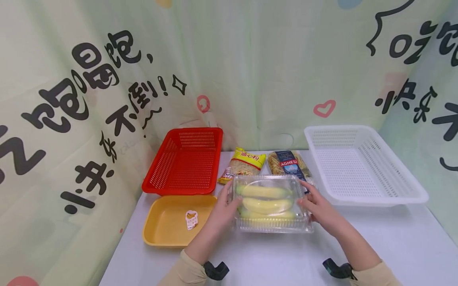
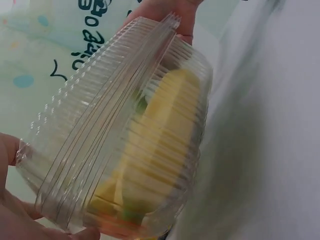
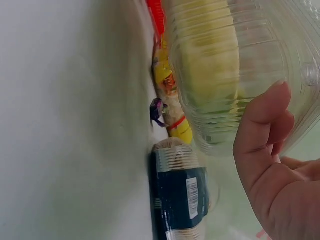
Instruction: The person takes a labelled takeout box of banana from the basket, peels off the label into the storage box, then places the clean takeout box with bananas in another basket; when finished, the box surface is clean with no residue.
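Note:
A clear plastic clamshell box (image 1: 272, 227) with yellow bananas (image 1: 266, 205) inside is held up by both hands, above the white table. My left hand (image 1: 223, 208) grips its left end, thumb on the upper side. On the opposite end, my right hand (image 1: 317, 204) holds on with its thumb over the edge. In the left wrist view the ribbed side of the box and a banana (image 2: 162, 135) show through the plastic, with the left fingers (image 2: 30, 220) at the near end. The right wrist view has the right thumb (image 3: 267, 107) pressed on the box wall.
Behind the box lie a yellow pasta bag (image 1: 247, 161) and a dark-labelled AGNESI pasta bag (image 1: 288, 162). To the left are a red basket (image 1: 179, 188) and a yellow tray (image 1: 159, 238) with a banana sticker (image 1: 191, 219). A white basket (image 1: 375, 198) stands at right, before a printed curtain (image 1: 243, 71).

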{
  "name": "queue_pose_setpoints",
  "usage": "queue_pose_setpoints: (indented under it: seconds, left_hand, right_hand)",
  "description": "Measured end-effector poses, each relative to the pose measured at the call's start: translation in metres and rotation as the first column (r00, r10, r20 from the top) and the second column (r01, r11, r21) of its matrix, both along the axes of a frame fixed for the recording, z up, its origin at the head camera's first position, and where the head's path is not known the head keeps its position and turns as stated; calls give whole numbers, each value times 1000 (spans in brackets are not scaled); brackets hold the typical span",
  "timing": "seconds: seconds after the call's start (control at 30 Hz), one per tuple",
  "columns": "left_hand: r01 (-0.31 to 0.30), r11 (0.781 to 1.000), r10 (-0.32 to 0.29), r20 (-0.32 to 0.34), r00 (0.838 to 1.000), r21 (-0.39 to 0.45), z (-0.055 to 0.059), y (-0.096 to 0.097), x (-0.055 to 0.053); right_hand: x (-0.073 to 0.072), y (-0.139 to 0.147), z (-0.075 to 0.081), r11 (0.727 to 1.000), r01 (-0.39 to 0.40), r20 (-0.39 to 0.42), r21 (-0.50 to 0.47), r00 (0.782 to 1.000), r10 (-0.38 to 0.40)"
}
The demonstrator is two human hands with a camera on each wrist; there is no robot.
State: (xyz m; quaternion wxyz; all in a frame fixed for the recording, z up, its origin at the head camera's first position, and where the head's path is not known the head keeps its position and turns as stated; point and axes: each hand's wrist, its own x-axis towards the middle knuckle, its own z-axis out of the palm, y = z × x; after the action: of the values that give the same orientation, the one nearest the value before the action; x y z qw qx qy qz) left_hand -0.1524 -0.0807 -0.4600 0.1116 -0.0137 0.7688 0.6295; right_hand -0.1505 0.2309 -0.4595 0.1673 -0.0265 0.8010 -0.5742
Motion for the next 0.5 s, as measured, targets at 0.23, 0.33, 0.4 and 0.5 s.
queue_pose_setpoints:
  seconds: [0.23,0.33,0.4,0.5]
  left_hand:
    - [73,997,-70,-71,995,35,19,-19,-18]
    - [109,994,-111,-79,991,-32,30,-29,-29]
    - [142,988,-145,-50,988,-67,36,-35,-37]
    - [210,975,-210,9,978,-67,45,-43,-50]
  right_hand:
    - [-2,0,10,994,-1,-29,-108,1000,-2]
    - [-2,1,13,990,-6,-39,-139,999,1]
    - [-3,1,14,989,-12,-45,-146,999,6]
    - [-4,1,16,989,-19,-40,-144,999,14]
